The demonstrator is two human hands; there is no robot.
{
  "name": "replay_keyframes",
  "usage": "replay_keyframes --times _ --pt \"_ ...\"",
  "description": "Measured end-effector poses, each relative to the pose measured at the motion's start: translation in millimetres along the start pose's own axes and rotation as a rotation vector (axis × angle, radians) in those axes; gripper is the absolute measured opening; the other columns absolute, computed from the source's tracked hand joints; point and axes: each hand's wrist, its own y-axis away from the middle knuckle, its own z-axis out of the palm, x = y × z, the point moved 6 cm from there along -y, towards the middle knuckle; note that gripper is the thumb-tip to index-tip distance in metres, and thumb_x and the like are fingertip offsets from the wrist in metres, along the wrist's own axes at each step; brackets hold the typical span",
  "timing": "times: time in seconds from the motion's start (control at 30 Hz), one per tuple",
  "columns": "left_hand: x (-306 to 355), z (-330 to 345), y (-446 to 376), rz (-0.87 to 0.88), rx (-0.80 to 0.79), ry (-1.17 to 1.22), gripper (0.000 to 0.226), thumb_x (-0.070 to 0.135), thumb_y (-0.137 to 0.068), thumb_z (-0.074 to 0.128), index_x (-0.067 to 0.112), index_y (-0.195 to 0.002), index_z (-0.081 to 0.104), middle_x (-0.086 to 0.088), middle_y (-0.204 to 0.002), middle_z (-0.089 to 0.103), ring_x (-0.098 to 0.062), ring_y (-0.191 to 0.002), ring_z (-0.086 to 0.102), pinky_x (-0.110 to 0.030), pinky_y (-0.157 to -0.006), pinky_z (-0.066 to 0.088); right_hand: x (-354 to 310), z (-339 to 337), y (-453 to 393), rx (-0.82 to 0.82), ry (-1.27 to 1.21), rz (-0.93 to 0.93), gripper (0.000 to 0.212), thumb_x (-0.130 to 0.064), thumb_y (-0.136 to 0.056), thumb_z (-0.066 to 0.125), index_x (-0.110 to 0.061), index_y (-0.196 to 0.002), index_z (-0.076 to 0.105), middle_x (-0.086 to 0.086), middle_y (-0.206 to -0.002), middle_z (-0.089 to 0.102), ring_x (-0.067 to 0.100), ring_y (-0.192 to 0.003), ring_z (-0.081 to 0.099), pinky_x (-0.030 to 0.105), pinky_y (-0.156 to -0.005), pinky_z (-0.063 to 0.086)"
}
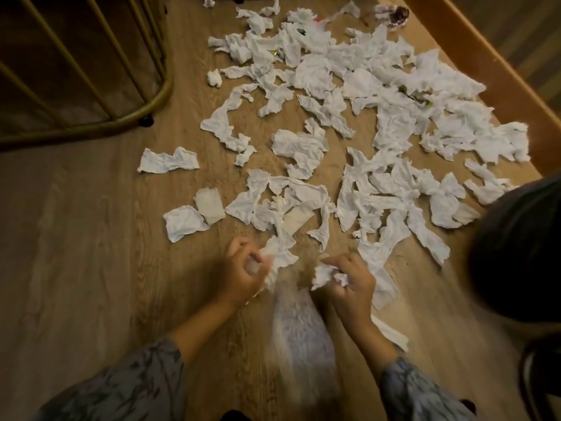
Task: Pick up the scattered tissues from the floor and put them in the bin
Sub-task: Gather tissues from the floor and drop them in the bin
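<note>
Many crumpled white tissues (pixel 334 123) lie scattered over the wooden floor (pixel 76 238), thickest at the upper right. My left hand (pixel 239 275) is closed around a white tissue (pixel 279 256) at the lower middle. My right hand (pixel 349 287) grips another bunched tissue (pixel 326 276) just to its right. A blurred pale tissue (pixel 300 329) lies or hangs between my forearms. A dark rounded object (pixel 516 253) at the right edge may be the bin; I cannot tell for sure.
A gold metal-framed piece of furniture (pixel 91 86) stands at the upper left. A wooden ledge or board (pixel 485 71) runs diagonally along the upper right. Bare floor spreads across the left and lower left. A dark ring-shaped object (pixel 540 375) sits at the lower right corner.
</note>
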Motion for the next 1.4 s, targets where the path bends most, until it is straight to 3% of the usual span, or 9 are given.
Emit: replay_keyframes --times 0.1,0.2,0.37,0.47,0.63,0.8,0.97,1.13,1.4 --pt "-4 41 7 0.166 -0.163 -0.413 0.052 0.078 -0.063 0.063 0.028 -0.077 0.059 0.004 -0.132 0.053 -0.020 -0.131 0.040 -0.054 -0.113 0.017 27 -37 21 0.161 0.056 0.133 0.023 -0.019 -0.073 0.048 -0.008 -0.075 0.067 0.004 -0.083 0.060 0.023 -0.078 0.056 0.030 -0.067 0.042" --pt "-16 47 22 0.080 -0.166 -0.643 0.047 0.078 -0.065 0.060 0.034 -0.078 0.057 0.013 -0.147 0.038 -0.027 -0.147 0.014 -0.059 -0.107 -0.023 65 -59 60 0.216 0.235 0.339 0.029 -0.026 -0.076 0.044 -0.011 -0.084 0.067 0.004 -0.107 0.063 0.030 -0.105 0.055 0.048 -0.094 0.040" --pt "-26 39 31 0.101 -0.077 -0.432 0.032 0.054 -0.086 0.053 0.023 -0.077 0.058 0.000 -0.109 0.065 -0.027 -0.124 0.051 -0.050 -0.117 0.017 93 -54 110 0.201 0.544 0.541 0.052 -0.057 -0.071 0.060 -0.015 -0.101 0.065 0.007 -0.135 0.054 0.033 -0.130 0.042 0.054 -0.117 -0.006" --pt "-21 33 32 0.053 -0.052 -0.174 0.020 0.028 -0.085 0.066 0.015 -0.074 0.055 0.000 -0.080 0.059 -0.021 -0.086 0.058 -0.040 -0.083 0.050 87 -32 103 0.108 0.458 0.385 0.035 -0.043 -0.077 0.060 -0.017 -0.100 0.063 0.006 -0.127 0.059 0.033 -0.121 0.049 0.059 -0.116 0.015" --pt "-7 27 2 -0.054 -0.022 -0.110 0.026 -0.002 -0.077 0.073 0.010 -0.098 0.062 -0.003 -0.090 0.058 -0.015 -0.078 0.057 -0.024 -0.065 0.045 58 1 56 0.059 0.105 0.275 0.032 -0.004 -0.075 0.071 -0.017 -0.101 0.058 -0.005 -0.097 0.054 0.026 -0.092 0.055 0.010 -0.081 0.034" --pt "59 -5 -78 0.108 0.099 -0.147 0.019 -0.004 -0.077 0.069 0.008 -0.092 0.073 -0.007 -0.120 0.055 -0.014 -0.109 0.049 -0.018 -0.086 0.042 3 12 -45 0.029 -0.036 0.087 0.028 -0.025 -0.083 0.064 -0.014 -0.109 0.067 0.003 -0.099 0.060 0.008 -0.092 0.050 0.009 -0.077 0.036" --pt "152 -49 -144 0.130 0.110 -0.096 0.022 0.022 -0.077 0.061 0.008 -0.060 0.057 -0.012 -0.058 0.056 -0.013 -0.052 0.044 -0.029 -0.049 0.038 -77 -11 -168 0.015 -0.046 -0.173 0.018 -0.022 -0.077 0.058 -0.006 -0.072 0.066 0.010 -0.072 0.062 0.019 -0.068 0.055 0.029 -0.058 0.038" --pt "229 -74 -193 0.187 0.057 -0.245 0.055 0.070 -0.062 0.070 0.015 -0.072 0.070 -0.002 -0.070 0.070 -0.012 -0.067 0.065 -0.039 -0.062 0.052 -152 -58 -268 -0.057 -0.098 -0.312 0.023 -0.013 -0.070 0.051 0.001 -0.052 0.049 0.018 -0.049 0.049 0.022 -0.044 0.039 0.033 -0.045 0.026" --pt "330 -66 -202 -0.203 0.403 -0.020 0.067 0.074 -0.084 0.035 0.016 -0.052 0.031 -0.002 -0.050 0.033 -0.019 -0.048 0.035 -0.032 -0.052 0.026 -199 -155 -320 -0.116 -0.107 -0.466 0.024 -0.017 -0.076 0.058 0.005 -0.067 0.059 0.022 -0.066 0.058 0.030 -0.061 0.053 0.044 -0.054 0.041"
